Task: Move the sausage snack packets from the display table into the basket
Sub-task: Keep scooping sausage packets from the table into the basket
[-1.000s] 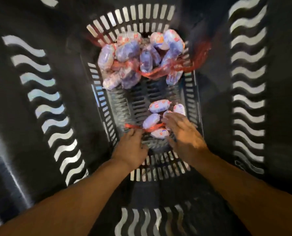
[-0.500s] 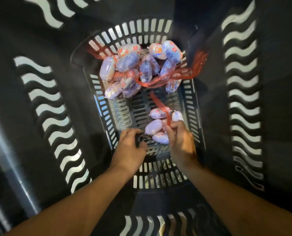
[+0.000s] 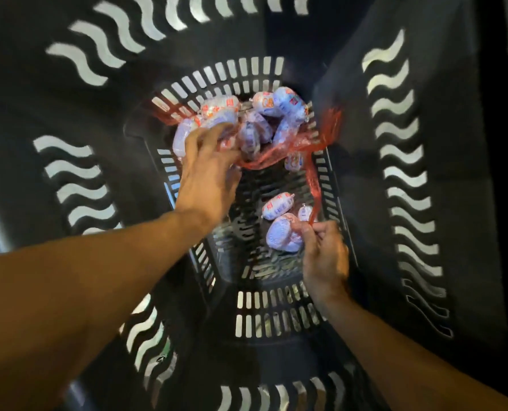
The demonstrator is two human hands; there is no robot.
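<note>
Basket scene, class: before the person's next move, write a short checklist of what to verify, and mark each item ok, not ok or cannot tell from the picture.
1. Right hand has a firm pinch on the red net strip: ok.
2. Left hand reaches the far pile of packets: ok, fingers spread and touching it.
3. Left hand has actually gripped a packet: cannot tell, the palm hides it.
4. Near packets lie on the basket floor: ok.
5. Red netting free of the pile: not ok, it runs under and around the packets.
6. No packets left on the display table: cannot tell, the table is out of view.
</note>
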